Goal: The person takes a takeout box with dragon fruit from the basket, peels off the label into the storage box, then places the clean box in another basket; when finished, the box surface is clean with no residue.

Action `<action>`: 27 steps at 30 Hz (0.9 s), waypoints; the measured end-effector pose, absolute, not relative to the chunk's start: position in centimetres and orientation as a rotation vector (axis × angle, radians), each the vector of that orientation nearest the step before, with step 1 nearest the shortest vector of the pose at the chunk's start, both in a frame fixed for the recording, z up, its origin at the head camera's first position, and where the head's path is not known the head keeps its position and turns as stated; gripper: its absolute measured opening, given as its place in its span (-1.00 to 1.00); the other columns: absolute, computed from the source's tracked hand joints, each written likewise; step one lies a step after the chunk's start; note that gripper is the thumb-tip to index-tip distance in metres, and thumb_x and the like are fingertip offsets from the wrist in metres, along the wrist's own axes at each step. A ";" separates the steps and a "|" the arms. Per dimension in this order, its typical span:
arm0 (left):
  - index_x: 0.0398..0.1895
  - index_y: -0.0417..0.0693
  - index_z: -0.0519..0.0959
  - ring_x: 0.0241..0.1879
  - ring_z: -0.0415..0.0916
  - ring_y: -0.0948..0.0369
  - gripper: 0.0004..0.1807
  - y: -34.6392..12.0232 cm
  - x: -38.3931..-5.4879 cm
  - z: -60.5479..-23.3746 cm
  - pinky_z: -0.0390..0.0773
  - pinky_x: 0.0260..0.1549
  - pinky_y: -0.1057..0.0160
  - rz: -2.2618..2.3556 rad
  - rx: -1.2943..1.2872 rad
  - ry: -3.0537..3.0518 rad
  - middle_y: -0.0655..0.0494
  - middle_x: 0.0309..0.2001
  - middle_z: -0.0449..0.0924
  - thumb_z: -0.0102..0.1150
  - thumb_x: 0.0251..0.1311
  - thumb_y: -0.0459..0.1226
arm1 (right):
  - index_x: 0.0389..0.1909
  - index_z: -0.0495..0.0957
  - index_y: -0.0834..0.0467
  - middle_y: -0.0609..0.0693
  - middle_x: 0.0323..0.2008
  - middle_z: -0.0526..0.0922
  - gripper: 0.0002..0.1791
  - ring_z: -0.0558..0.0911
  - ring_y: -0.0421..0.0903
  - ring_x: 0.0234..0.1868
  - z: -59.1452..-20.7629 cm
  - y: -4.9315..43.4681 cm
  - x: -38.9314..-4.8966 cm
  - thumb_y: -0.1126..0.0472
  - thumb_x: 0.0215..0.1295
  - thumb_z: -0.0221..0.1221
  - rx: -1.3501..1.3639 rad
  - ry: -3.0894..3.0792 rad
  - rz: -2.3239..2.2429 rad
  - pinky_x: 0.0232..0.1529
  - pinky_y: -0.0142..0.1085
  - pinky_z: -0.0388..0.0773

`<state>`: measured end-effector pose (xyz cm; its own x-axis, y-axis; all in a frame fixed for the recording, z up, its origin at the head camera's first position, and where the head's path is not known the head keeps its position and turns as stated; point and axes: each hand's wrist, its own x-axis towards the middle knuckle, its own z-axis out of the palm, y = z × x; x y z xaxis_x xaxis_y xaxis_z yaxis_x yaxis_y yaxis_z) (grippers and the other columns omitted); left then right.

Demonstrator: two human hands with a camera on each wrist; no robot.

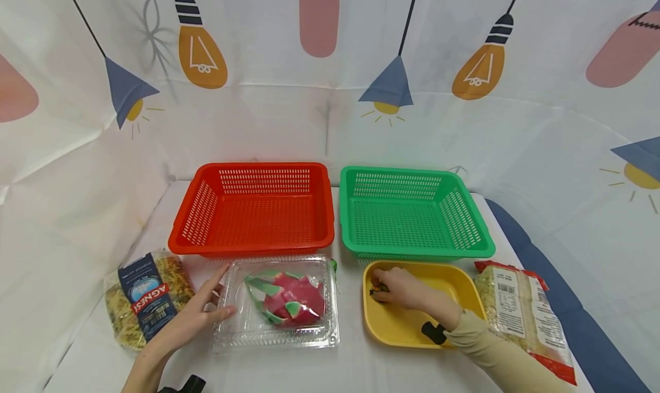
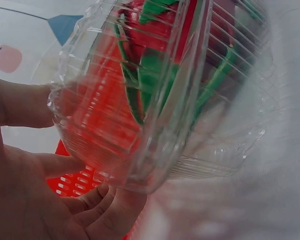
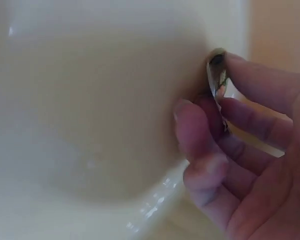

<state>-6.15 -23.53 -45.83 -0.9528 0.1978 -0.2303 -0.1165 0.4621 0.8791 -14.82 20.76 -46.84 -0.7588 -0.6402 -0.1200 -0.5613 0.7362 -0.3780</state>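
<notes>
A clear plastic clamshell box (image 1: 235, 278) lies on the table with a pink and green dragon fruit (image 1: 299, 301) inside. My left hand (image 1: 193, 318) is at its left side. The thumb and fingertips touch the box, as the left wrist view shows, and the fingers look relaxed and spread. My right hand (image 1: 404, 290) reaches into the yellow tray (image 1: 407, 333). Between thumb and fingers it pinches a small, shiny, dark-patterned piece (image 3: 219, 80); its kind is unclear. In the head view that hand covers much of the piece.
Behind stand a red basket (image 1: 258, 250) and a green basket (image 1: 417, 252). A pasta bag (image 1: 149, 295) lies at the left, another clear-and-red food bag (image 1: 526, 318) at the right. Something small and green (image 1: 334, 264) shows at the box's back right corner.
</notes>
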 end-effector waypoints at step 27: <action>0.61 -0.07 -0.15 -0.17 0.30 0.15 0.01 -23.6 -6.2 -45.7 0.46 -0.29 0.27 1.492 0.072 2.393 -0.15 -0.03 0.28 0.26 0.24 -0.23 | -0.40 0.48 0.09 -0.19 -0.57 0.41 -0.80 0.33 -0.33 -0.54 -46.8 23.4 -15.5 0.20 0.24 0.35 -0.856 2.548 -0.602 -0.47 -0.42 0.26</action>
